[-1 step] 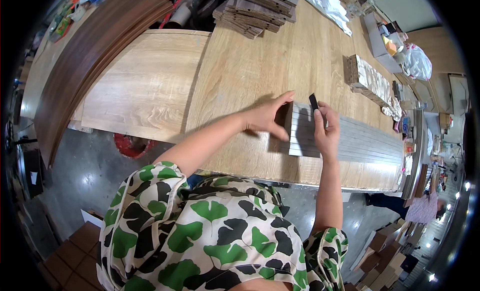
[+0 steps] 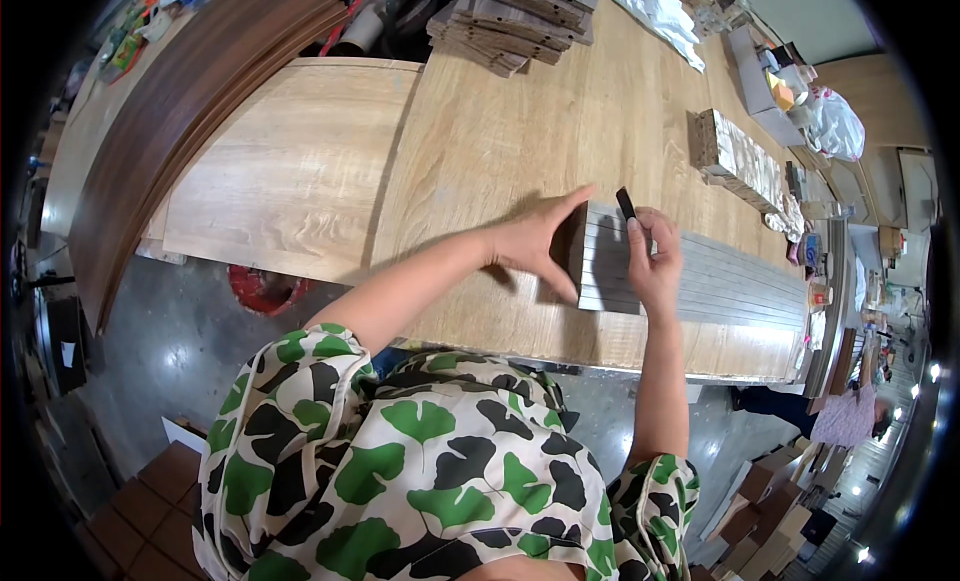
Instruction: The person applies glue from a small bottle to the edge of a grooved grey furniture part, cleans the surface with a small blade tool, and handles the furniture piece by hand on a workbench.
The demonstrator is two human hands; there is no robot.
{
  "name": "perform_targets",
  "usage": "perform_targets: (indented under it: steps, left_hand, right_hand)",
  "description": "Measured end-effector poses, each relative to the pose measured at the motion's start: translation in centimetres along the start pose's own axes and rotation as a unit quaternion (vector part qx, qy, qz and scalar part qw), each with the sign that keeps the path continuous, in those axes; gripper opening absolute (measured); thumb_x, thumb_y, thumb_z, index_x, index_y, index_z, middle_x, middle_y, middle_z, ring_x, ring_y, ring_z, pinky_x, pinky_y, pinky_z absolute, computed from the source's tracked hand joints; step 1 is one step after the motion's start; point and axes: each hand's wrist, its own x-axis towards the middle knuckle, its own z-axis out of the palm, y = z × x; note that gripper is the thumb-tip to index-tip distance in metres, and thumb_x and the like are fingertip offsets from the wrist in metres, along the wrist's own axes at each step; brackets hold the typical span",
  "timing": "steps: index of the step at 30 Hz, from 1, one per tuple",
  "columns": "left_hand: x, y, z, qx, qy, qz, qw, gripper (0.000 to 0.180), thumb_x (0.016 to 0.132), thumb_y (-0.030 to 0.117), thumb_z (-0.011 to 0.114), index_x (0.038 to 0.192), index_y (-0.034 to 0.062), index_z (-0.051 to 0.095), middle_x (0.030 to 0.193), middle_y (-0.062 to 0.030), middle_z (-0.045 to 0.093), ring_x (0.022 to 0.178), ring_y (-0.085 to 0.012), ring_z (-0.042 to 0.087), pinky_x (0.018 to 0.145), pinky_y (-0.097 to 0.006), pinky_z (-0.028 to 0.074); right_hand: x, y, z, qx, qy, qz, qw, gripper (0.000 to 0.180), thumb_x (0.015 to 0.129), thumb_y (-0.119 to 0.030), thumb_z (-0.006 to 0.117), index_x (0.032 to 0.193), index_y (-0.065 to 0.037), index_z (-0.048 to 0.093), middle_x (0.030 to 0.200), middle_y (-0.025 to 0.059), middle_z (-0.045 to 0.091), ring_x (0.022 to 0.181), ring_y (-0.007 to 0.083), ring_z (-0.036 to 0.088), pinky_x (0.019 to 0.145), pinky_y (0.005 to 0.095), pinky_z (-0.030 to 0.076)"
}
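Note:
A row of narrow grey boards lies packed side by side along the table on my right. At its near-left end my left hand is spread wide, thumb and fingers at opposite corners of the board ends; whether it touches them I cannot tell. My right hand is over the boards, pinching a short, flat black stick between thumb and fingers. The stick points up and away to the left, and its lower part is hidden by my fingers. What kind of tool it is does not show.
The wood-grain table carries a stack of dark boards at the back and a wrapped block at right. Long brown curved panels lean at left. A red bucket stands on the floor. Another person is far right.
My left hand has spread its thumb and fingers a little wider at the board ends. My right hand has shifted very slightly, the black stick still in it.

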Motion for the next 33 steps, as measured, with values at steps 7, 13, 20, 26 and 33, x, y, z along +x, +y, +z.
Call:
perform_targets:
  steps: [7,13,20,26,33]
  left_hand:
    - [-1.1,0.9,1.6,0.241,0.042,-0.012,0.969,0.143,0.045,0.045,0.093,0.15,0.0031,0.005,0.148,-0.0281,0.025,0.137,-0.042,0.028,0.115,-0.044,0.027]
    - [-0.8,1.6,0.6,0.174,0.014,-0.093,0.98,0.139,0.047,0.05,0.091,0.149,0.0007,0.011,0.147,-0.0273,0.027,0.139,-0.0404,0.026,0.114,-0.043,0.028]
    - [2.0,3.8,2.2,0.343,0.108,0.152,0.92,0.053,0.071,0.039,0.079,0.108,0.0024,0.064,0.119,-0.0132,0.057,0.115,-0.0304,0.053,0.098,-0.043,0.043]
    - [-1.0,8.2,9.7,0.06,0.115,0.082,0.988,0.017,0.086,0.019,0.07,0.084,0.0018,0.068,0.085,-0.0057,0.065,0.077,-0.0192,0.062,0.07,-0.033,0.051]
    - [-1.4,8.3,9.6,-0.218,0.229,-0.109,0.942,0.02,0.089,0.01,0.07,0.103,-0.002,0.065,0.091,-0.0027,0.068,0.08,-0.0066,0.061,0.07,-0.021,0.05]
  right_hand:
    - [1.4,-2.4,-0.3,-0.08,-0.093,-0.066,0.99,0.009,0.086,-0.004,0.065,0.094,-0.002,0.065,0.084,0.0142,0.064,0.08,0.0298,0.061,0.068,0.0371,0.048]
    - [0.0,0.0,-1.3,-0.047,-0.035,0.012,0.998,0.01,0.089,-0.006,0.064,0.098,-0.001,0.064,0.081,0.0119,0.064,0.068,0.0218,0.06,0.061,0.0305,0.047]
    - [-2.5,2.7,-4.5,0.108,0.106,0.166,0.974,0.013,0.095,-0.012,0.061,0.1,0.0,0.064,0.075,-0.002,0.059,0.068,0.0034,0.05,0.059,0.0201,0.041]
    - [-2.5,-1.8,-7.0,0.189,0.031,0.192,0.963,0.013,0.089,-0.007,0.069,0.099,0.002,0.068,0.08,-0.0026,0.063,0.071,0.003,0.052,0.063,0.0184,0.043]
    - [-2.9,-3.7,-4.7,0.399,-0.134,0.277,0.864,0.013,0.087,-0.008,0.071,0.096,0.001,0.069,0.077,0.0029,0.066,0.066,0.0069,0.058,0.059,0.021,0.048]
